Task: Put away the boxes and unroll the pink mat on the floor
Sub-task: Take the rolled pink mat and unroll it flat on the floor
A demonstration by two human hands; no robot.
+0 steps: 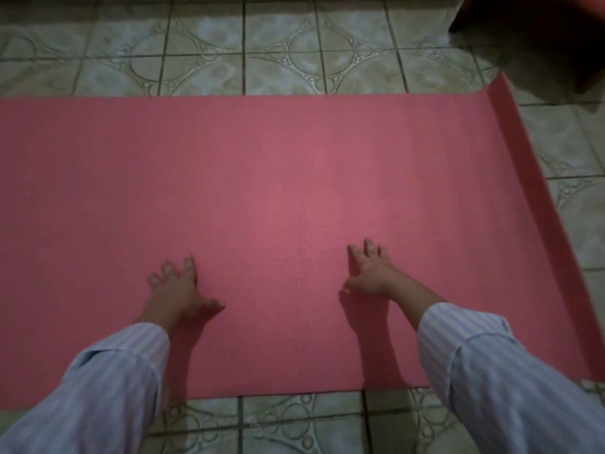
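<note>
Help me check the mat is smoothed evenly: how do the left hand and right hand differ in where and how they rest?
The left hand lies nearer the mat's near edge; the right hand reaches farther across. The right hand is closer to the curled end of the pink mat; the left sits toward the middle. Both are empty, fingers spread, pressed onto the mat.

The room is dim and the picture looks soft and a bit blurry. The middle of the pink mat is brightest. Both hands throw dark shadows toward the camera, and the corners go dark.
</note>
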